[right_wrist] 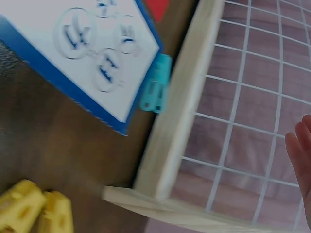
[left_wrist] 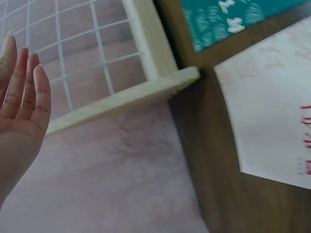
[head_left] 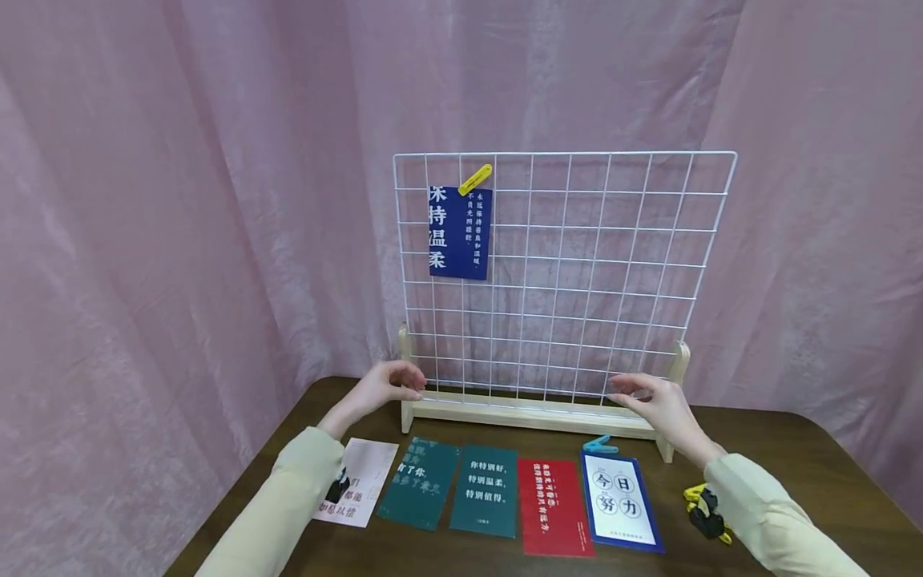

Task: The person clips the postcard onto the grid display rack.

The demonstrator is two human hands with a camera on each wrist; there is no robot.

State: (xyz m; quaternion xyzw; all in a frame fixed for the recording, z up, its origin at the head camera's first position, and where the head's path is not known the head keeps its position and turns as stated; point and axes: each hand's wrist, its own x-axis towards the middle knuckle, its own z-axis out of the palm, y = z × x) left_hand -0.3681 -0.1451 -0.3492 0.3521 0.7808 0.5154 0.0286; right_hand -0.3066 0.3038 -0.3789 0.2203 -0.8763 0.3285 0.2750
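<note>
In the head view the left hand (head_left: 382, 386) hovers by the lower left of the white wire grid (head_left: 555, 272), fingers relaxed and holding nothing. The right hand (head_left: 659, 405) hangs by the grid's lower right, also holding nothing, thumb and fingers apart. A blue card (head_left: 460, 240) is fixed to the upper left of the grid by a yellow clip (head_left: 475, 179). The left wrist view shows the left hand (left_wrist: 22, 107) beside the wooden stand (left_wrist: 121, 97); the right wrist view shows only part of the right hand (right_wrist: 302, 150) by the wires.
On the brown table (head_left: 562, 565), a pale card (head_left: 371, 473), two green cards (head_left: 421, 485) (head_left: 485, 490), a red card (head_left: 555, 513) and a blue-bordered white card (head_left: 623, 525) form a row. A light-blue clip (head_left: 600, 445) touches the last. Yellow clips (head_left: 695, 493) lie near the right sleeve. Pink curtain (head_left: 216, 200) hangs behind.
</note>
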